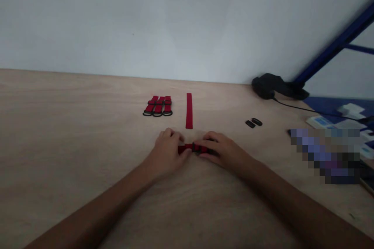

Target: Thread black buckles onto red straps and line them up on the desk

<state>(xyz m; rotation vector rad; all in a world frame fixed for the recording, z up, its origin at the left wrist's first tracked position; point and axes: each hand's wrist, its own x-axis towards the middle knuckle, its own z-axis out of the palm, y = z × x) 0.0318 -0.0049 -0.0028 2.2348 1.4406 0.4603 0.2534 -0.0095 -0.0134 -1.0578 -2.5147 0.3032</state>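
both our hands are together on a short red woven strap with black hardware [193, 148]: left hand [166, 151] grips its left end, right hand [222, 149] its right end. the strap lies between the hands, on the pale plywood tabletop [87, 124]. beyond it lie a flat red strip [189, 111] and three red straps with black rings [157, 106]; two small black loops [253, 123] lie further right.
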